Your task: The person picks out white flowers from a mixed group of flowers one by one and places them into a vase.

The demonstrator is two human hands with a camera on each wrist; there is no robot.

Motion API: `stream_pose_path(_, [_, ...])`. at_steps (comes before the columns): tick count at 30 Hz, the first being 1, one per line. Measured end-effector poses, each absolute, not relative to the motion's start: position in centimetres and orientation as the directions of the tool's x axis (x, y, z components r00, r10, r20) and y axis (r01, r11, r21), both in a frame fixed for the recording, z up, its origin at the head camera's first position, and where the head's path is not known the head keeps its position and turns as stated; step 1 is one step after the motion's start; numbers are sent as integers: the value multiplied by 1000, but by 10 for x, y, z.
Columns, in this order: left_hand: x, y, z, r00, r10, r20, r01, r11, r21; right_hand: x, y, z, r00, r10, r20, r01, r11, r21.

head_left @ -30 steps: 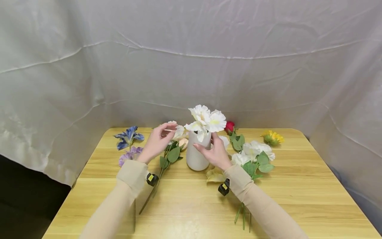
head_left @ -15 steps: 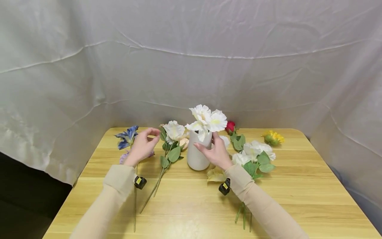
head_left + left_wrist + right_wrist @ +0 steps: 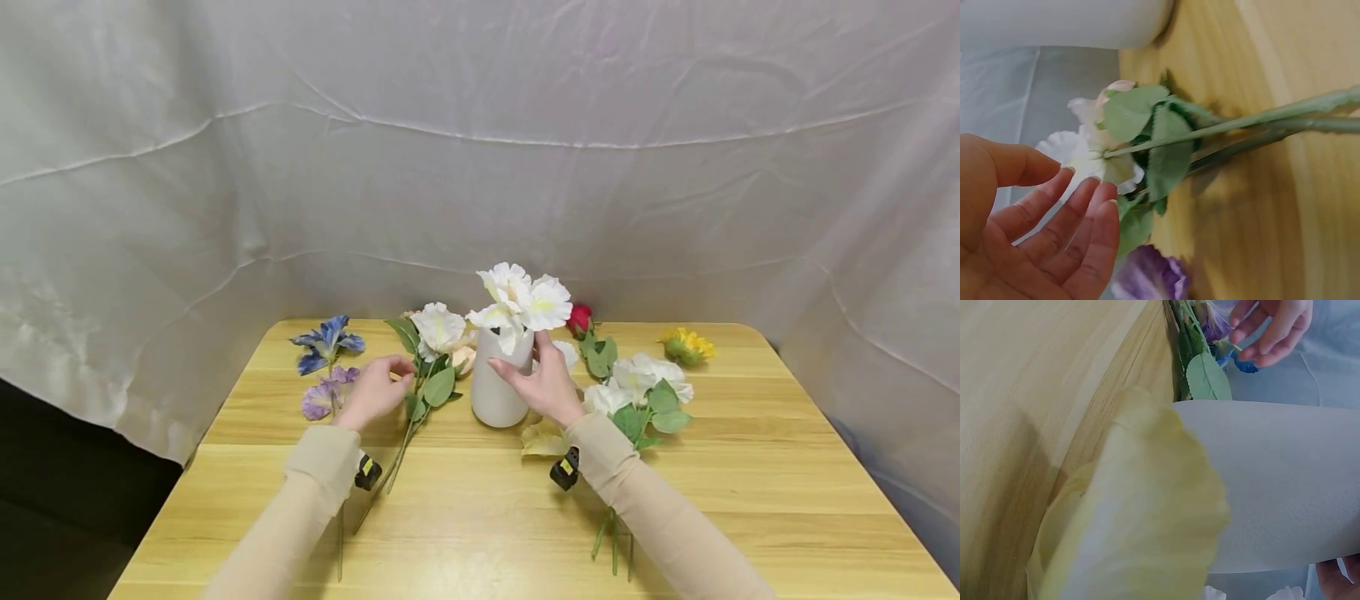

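Note:
My right hand (image 3: 546, 385) grips the upper side of a white vase (image 3: 497, 398), thumb in front and fingers behind. A white iris (image 3: 517, 302) stands in the vase mouth. My left hand (image 3: 378, 387) hovers beside a white flower (image 3: 437, 329) and its green stems, fingers loosely bent with nothing between them. In the left wrist view the thumb and fingertips (image 3: 1093, 182) overlap the white petals (image 3: 1063, 147), and a green stem (image 3: 1210, 130) runs off to the right. A yellow petal (image 3: 1141, 506) covers much of the right wrist view, in front of the vase.
Left of the left hand lie a blue flower (image 3: 328, 342) and a purple flower (image 3: 324, 397). A red rose (image 3: 580, 319), a bunch of white flowers (image 3: 637, 377) and a yellow flower (image 3: 686, 347) lie on the right of the wooden table (image 3: 480, 517). Grey cloth (image 3: 480, 192) hangs behind.
My left hand has drawn back from the white flower to the left, then come slightly right and lower toward the stems. My right hand keeps its grip on the vase.

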State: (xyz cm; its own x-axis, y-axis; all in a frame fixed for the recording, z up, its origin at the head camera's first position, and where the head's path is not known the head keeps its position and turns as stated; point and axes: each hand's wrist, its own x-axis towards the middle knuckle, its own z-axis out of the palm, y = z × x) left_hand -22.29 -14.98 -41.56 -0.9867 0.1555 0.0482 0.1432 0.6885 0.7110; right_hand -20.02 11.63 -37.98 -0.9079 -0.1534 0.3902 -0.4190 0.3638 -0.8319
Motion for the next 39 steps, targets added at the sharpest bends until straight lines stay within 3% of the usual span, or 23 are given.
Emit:
stream_pose_path(22, [-235, -129, -436, -980, 196, 34, 174, 761, 626, -199, 116, -379, -910, -158, 384, -415, 365, -833])
stream_pose_path(39, [-237, -131, -429, -974, 223, -43, 135, 724, 677, -200, 116, -379, -909, -153, 389, -418, 362, -833])
